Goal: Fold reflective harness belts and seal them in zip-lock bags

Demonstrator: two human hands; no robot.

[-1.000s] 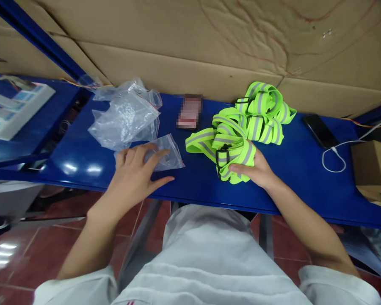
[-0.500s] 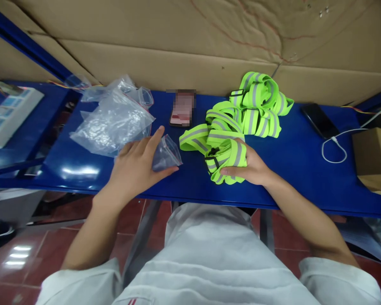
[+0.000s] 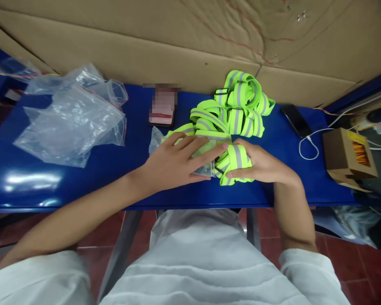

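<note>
My right hand (image 3: pixel 260 165) is closed around a folded neon-yellow reflective strap (image 3: pixel 236 156) with a grey stripe and a black buckle, just above the table's front edge. From the left, my left hand (image 3: pixel 180 163) holds a small clear zip bag (image 3: pixel 206 169), its mouth touching or very near the folded strap. The fingers lie over the bag, with the thumb at its lower edge, and hide much of it. Behind both hands lies a heap of more reflective straps (image 3: pixel 241 95); whether the held strap is joined to it is hidden.
Loose clear zip bags (image 3: pixel 73 123) are piled at the left of the blue table (image 3: pixel 130 186). A phone with a lit screen (image 3: pixel 162 106) stands at the back. On the right lie a dark phone (image 3: pixel 296 120) on a white cable (image 3: pixel 317 150) and an open cardboard box (image 3: pixel 339 152).
My left hand has carried the zip bag rightwards, up to the folded strap. My right hand still grips the strap. The view has shifted a little to the right.
</note>
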